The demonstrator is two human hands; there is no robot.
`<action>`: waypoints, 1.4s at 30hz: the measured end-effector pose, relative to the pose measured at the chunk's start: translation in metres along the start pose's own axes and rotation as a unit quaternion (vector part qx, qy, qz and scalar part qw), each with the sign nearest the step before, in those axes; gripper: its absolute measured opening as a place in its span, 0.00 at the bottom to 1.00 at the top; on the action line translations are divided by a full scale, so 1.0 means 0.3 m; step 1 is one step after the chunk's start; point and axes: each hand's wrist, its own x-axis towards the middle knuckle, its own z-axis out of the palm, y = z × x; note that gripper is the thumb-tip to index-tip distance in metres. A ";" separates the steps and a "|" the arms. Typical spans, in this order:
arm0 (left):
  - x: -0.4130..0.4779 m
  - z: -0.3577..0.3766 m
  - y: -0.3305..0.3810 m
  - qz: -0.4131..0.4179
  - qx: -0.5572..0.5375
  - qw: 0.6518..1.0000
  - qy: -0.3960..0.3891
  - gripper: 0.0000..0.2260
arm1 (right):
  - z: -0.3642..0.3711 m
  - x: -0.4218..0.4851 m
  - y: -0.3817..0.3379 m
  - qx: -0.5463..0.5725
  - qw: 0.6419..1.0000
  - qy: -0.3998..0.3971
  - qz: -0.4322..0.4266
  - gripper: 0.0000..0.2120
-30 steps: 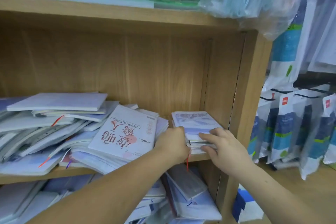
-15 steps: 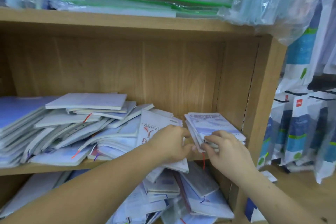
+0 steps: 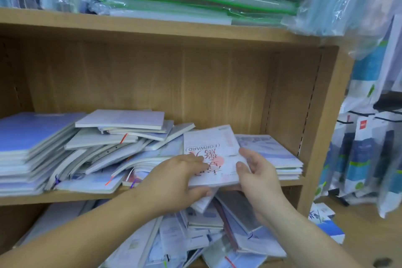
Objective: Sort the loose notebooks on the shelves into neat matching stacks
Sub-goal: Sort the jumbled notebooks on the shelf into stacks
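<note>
1: Two hands, one book. Grip?
2: Left hand (image 3: 182, 183): fingers flat on top, thumb under. Right hand (image 3: 258, 176): curled round the right edge. Glossy white "FORWARD" notebook (image 3: 213, 150), tilted, lower centre of frame.
1: Room?
2: Squared stack (image 3: 274, 156) lower right, beside the side panel (image 3: 322, 137). Slumped pile (image 3: 113, 150) left of centre, soft covers curling, reaching the wooden shelf (image 3: 65, 197) edge.

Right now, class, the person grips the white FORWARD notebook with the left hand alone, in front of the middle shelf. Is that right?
Not quite. Both hands grip the white FORWARD notebook: the left hand at its left edge, the right hand at its right edge, as the head view shows. It is held in front of the middle shelf.
</note>
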 end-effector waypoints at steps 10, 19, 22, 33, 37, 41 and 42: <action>0.176 0.065 0.137 -0.016 0.029 0.999 0.000 0.26 | -0.193 0.085 -0.073 -0.017 0.996 0.073 -0.049 0.14; 0.314 0.061 0.211 0.091 -0.035 0.977 0.192 0.25 | -0.466 0.086 -0.286 -0.205 0.963 0.046 -0.167 0.11; 0.338 -0.026 0.245 0.073 0.033 0.990 0.113 0.30 | -0.472 0.055 -0.402 -0.291 0.927 -0.060 -0.227 0.10; 0.179 0.138 0.360 -0.247 -0.430 0.868 0.013 0.10 | -0.448 0.069 -0.294 -0.458 0.833 0.070 -0.301 0.17; 0.269 0.194 0.369 -0.333 -0.542 0.767 0.089 0.08 | -0.462 0.058 -0.167 -0.449 0.855 -0.012 -0.259 0.22; 0.433 0.229 0.355 -0.366 -0.607 0.697 0.113 0.08 | -0.462 0.091 -0.060 -0.482 0.841 -0.013 -0.245 0.26; 0.459 0.246 0.348 -0.360 -0.598 0.707 0.110 0.09 | -0.460 0.108 -0.030 -0.500 0.831 0.002 -0.245 0.26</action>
